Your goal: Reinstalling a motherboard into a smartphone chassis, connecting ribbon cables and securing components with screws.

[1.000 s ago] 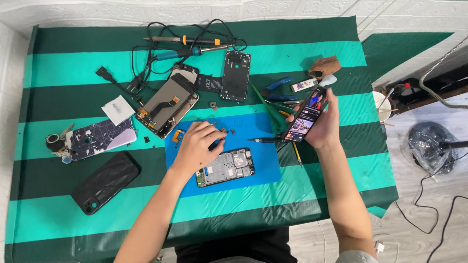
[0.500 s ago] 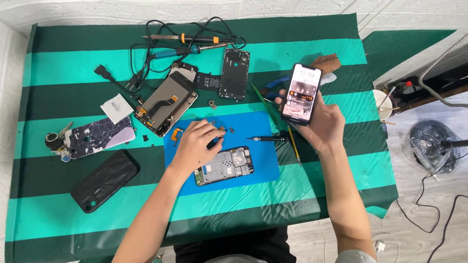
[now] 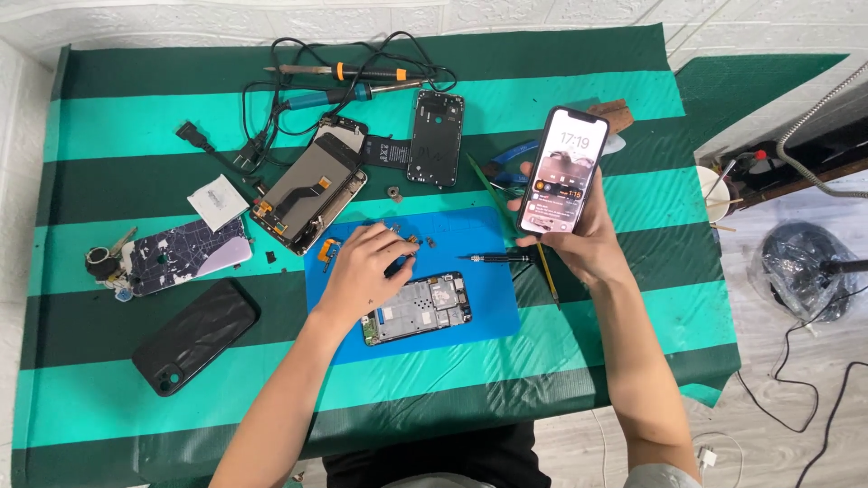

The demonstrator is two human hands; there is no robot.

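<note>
My right hand (image 3: 586,237) holds a lit smartphone (image 3: 565,170) upright above the table's right side, screen facing me. My left hand (image 3: 366,271) rests palm down on the blue work mat (image 3: 488,307), fingers curled over small parts at the mat's top edge. Just below that hand lies an opened phone body (image 3: 418,309) with its circuit board showing. A slim black screwdriver (image 3: 495,258) lies on the mat between my two hands.
A detached screen assembly (image 3: 309,193), a back frame (image 3: 436,137), two soldering irons (image 3: 348,83) with tangled cords, a patterned phone case (image 3: 185,256) and a black phone case (image 3: 194,336) lie on the green striped cloth (image 3: 108,117). A white cup (image 3: 712,193) stands at the right edge.
My right hand has turned the smartphone from a tilted position to upright and raised it, with its screen now lit toward me. My left hand has stayed on the mat.
</note>
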